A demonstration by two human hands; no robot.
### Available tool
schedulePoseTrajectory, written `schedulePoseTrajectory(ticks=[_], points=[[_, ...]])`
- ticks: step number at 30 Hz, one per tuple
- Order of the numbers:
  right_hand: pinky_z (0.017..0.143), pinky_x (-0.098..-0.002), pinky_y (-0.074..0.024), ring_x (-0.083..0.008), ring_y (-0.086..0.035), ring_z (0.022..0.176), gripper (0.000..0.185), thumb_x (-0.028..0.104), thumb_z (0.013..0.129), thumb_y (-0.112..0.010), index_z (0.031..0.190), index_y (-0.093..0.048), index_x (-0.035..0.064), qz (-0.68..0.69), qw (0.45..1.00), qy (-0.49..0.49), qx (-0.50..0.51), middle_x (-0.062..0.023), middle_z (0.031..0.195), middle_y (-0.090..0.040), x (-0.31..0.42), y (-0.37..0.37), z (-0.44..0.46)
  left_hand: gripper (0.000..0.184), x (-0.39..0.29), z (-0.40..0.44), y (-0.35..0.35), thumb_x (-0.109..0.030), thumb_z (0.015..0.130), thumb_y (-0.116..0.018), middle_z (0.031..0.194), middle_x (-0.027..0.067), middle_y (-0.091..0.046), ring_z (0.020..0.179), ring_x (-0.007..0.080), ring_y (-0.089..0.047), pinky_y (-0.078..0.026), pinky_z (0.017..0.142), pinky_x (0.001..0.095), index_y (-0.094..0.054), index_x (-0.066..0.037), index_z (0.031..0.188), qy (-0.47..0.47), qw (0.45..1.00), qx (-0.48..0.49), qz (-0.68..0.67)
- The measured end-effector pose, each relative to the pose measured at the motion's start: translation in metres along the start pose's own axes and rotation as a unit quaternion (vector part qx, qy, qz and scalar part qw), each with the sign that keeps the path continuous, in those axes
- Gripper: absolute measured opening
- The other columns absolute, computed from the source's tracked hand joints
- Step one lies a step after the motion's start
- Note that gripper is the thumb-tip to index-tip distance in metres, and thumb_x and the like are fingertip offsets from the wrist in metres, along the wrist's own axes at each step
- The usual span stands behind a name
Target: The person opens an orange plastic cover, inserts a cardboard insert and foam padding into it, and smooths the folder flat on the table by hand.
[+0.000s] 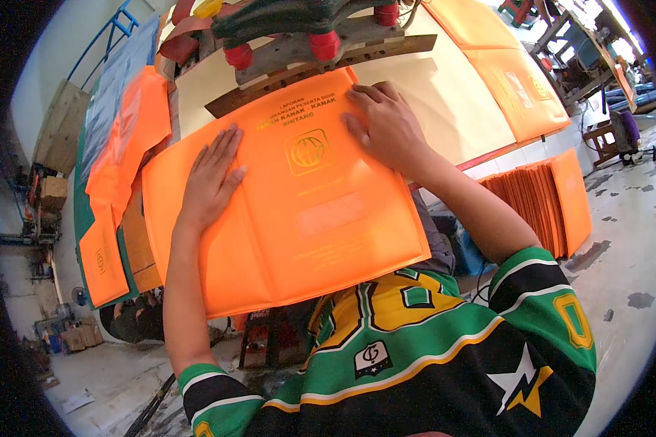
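An orange plastic folder cover (226, 255) lies opened out in front of me, with gold lettering and a gold emblem on its right half. My left hand (213, 175) rests flat on its left half, fingers stretched out. On the upper right edge lies my right hand (386, 124), its fingers extended over the cover and the thumb apart. The far edge of the cover reaches under a metal bar (321, 69) of a green press (284, 25) with red knobs.
A stack of orange covers (536, 204) stands at the right. More orange covers (514, 91) lie on the cream board (430, 102) at the back right. Loose orange sheets (135, 131) and a clear plastic pile (120, 87) lie at the left. Farther right is a wooden workbench (590, 54).
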State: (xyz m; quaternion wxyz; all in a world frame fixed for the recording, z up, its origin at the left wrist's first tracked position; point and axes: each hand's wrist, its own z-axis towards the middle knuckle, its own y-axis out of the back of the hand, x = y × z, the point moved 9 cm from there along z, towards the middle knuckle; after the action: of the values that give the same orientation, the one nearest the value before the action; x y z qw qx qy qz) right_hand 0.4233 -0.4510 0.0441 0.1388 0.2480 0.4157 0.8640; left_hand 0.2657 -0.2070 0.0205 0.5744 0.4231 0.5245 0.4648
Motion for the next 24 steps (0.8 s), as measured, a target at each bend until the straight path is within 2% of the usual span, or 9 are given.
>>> schedulePoseTrajectory(ticks=[18,20,24], points=[[0.105,-0.0436,-0.0459,-0.0359,-0.057,0.119,0.037,0.028,0.092,-0.065,0.117,-0.066,0.0007,0.0,1.0,0.0,0.005,-0.0161,0.128,-0.066,0.0001,0.0029,0.0012,0.064,-0.0053,-0.0012,0.0038,-0.049,0.106,-0.042,0.166,0.0063,-0.032,0.153,0.0281,-0.029,-0.02,0.125,0.047,-0.033,-0.016,0.16,-0.005,1.0,-0.018,-0.001],[0.107,-0.0451,-0.0431,-0.0361,-0.055,0.121,0.042,0.027,0.094,-0.064,0.126,-0.063,0.0004,0.003,1.0,-0.009,0.024,-0.0153,0.132,-0.064,-0.0012,0.0018,0.0011,0.063,-0.0076,-0.0013,0.005,-0.047,0.106,-0.042,0.166,0.006,-0.032,0.153,0.0278,-0.029,-0.02,0.125,0.0472,-0.033,-0.015,0.16,-0.007,1.0,-0.023,-0.001],[0.11,-0.0463,-0.041,-0.0362,-0.053,0.126,0.045,0.028,0.095,-0.063,0.131,-0.061,0.0016,0.017,0.999,-0.023,0.029,-0.0155,0.136,-0.062,-0.0019,0.001,0.0,0.062,-0.008,-0.0032,0.0072,-0.045,0.107,-0.043,0.166,0.0064,-0.032,0.153,0.0277,-0.029,-0.02,0.125,0.0474,-0.033,-0.015,0.16,0.001,1.0,-0.02,0.003]])
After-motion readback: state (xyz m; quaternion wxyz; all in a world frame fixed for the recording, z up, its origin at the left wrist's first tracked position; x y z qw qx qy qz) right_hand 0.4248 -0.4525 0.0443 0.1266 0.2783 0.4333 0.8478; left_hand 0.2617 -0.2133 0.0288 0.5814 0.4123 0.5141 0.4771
